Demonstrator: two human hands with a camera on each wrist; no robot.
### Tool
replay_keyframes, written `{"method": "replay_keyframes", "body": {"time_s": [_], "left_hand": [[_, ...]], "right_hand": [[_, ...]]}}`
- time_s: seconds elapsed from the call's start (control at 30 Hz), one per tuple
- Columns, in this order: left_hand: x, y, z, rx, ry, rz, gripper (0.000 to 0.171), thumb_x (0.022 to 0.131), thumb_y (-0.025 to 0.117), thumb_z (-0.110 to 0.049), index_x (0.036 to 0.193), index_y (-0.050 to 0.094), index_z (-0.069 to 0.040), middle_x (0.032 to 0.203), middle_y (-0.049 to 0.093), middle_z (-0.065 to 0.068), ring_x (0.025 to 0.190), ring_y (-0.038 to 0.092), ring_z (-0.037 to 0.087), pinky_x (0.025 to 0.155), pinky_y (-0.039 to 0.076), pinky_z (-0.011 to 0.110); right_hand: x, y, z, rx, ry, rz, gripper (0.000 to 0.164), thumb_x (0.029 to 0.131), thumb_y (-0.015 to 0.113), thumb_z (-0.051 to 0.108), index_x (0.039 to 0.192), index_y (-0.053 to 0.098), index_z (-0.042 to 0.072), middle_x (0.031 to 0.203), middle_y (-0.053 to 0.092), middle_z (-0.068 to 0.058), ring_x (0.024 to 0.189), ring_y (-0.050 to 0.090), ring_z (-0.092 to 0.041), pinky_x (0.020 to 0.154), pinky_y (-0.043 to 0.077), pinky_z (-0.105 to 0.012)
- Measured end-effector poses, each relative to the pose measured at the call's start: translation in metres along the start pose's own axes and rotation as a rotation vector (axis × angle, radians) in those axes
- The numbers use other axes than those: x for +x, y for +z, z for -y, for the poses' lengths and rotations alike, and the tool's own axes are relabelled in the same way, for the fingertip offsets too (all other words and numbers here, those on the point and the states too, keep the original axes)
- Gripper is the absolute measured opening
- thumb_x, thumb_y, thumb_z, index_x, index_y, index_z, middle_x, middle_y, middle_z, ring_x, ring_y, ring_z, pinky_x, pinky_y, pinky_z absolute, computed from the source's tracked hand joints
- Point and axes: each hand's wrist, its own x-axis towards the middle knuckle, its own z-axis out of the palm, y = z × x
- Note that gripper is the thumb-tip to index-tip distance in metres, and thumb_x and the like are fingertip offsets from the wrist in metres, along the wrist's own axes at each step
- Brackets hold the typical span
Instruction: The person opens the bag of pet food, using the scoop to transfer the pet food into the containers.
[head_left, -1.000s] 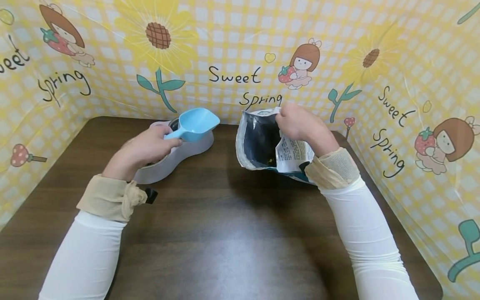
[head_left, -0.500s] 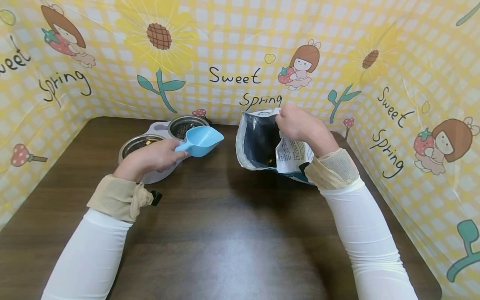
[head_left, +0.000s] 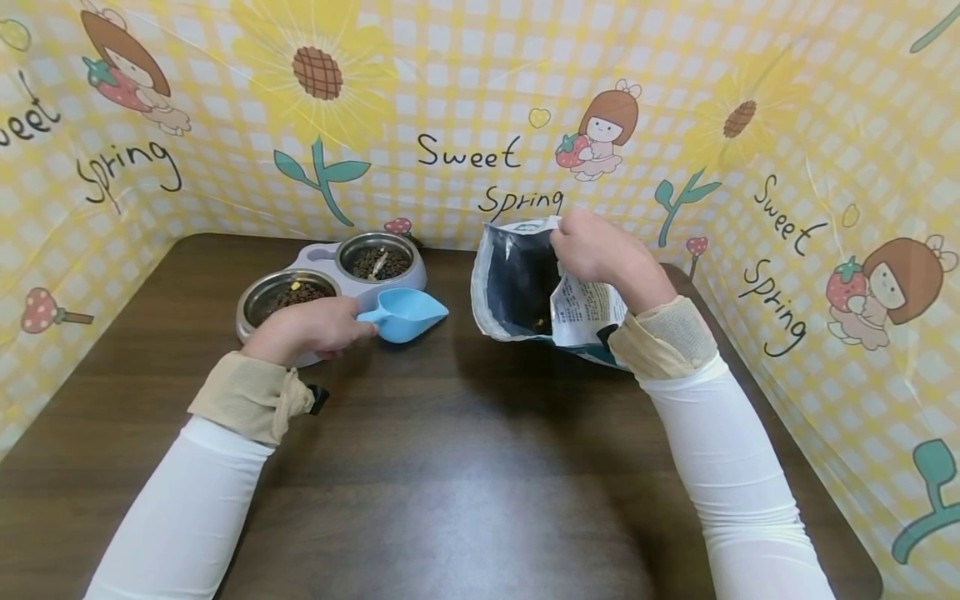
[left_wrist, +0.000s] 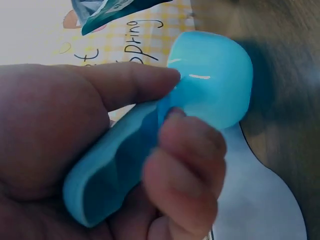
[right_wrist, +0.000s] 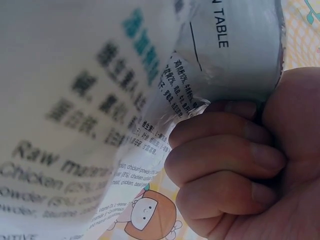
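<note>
Double bowl feeder [head_left: 330,279] at table's rear left; its near rim is partly hidden behind the left hand [head_left: 307,329]. Both bowls hold dark kibble. Left hand grips the blue scoop [head_left: 405,314] by the handle, bowl of scoop low over the table [head_left: 450,467] just right of the feeder. Left wrist view shows fingers [left_wrist: 187,150] wrapped round the handle; scoop's inside unseen there. Right hand [head_left: 600,246] pinches the food bag [head_left: 525,287] at its open top edge; contents mostly dark. Right wrist view: print blurred, fingers [right_wrist: 225,160] curled on the foil.

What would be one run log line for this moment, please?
left hand: holds blue scoop beside double bowl | right hand: grips open bag
</note>
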Motion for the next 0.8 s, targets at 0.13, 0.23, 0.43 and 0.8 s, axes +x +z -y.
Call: {"method": "replay_keyframes", "body": {"time_s": [0.13, 0.23, 0.43, 0.8], "left_hand": [[0.0007, 0.001, -0.0002, 0.02, -0.03, 0.028, 0.039, 0.102, 0.046, -0.019, 0.063, 0.048, -0.011, 0.047, 0.044, -0.004, 0.041, 0.042, 0.008, 0.043, 0.039, 0.021], [-0.0004, 0.0014, -0.0006, 0.029, -0.063, 0.01, 0.034, 0.1, 0.049, -0.017, 0.068, 0.053, -0.008, 0.051, 0.049, -0.002, 0.045, 0.048, 0.011, 0.044, 0.042, 0.022], [0.0003, 0.0026, -0.0028, 0.113, -0.106, -0.058, 0.029, 0.097, 0.058, -0.022, 0.079, 0.063, 0.0, 0.062, 0.065, 0.008, 0.055, 0.061, 0.018, 0.051, 0.046, 0.026], [0.0079, 0.0071, -0.0029, 0.228, -0.1, -0.052, 0.026, 0.095, 0.062, -0.023, 0.086, 0.065, 0.001, 0.078, 0.075, 0.014, 0.063, 0.062, 0.018, 0.058, 0.046, 0.029]], "right_hand": [[0.0, -0.0001, 0.0008, 0.0, -0.004, 0.0, 0.035, 0.103, 0.03, 0.019, 0.087, 0.056, 0.002, 0.073, 0.044, -0.011, 0.06, 0.06, -0.028, 0.047, 0.046, -0.031], [-0.0001, -0.0003, 0.001, 0.003, -0.007, 0.004, 0.036, 0.103, 0.03, 0.019, 0.091, 0.058, 0.0, 0.074, 0.045, -0.012, 0.061, 0.061, -0.028, 0.048, 0.047, -0.031], [0.0, 0.0005, 0.0015, 0.004, -0.005, 0.0, 0.036, 0.103, 0.03, 0.019, 0.088, 0.058, 0.001, 0.074, 0.046, -0.012, 0.06, 0.06, -0.027, 0.047, 0.047, -0.031], [0.0003, 0.0016, 0.0014, 0.016, 0.006, 0.008, 0.036, 0.103, 0.03, 0.019, 0.088, 0.057, 0.002, 0.073, 0.044, -0.011, 0.059, 0.059, -0.028, 0.046, 0.046, -0.03]]}}
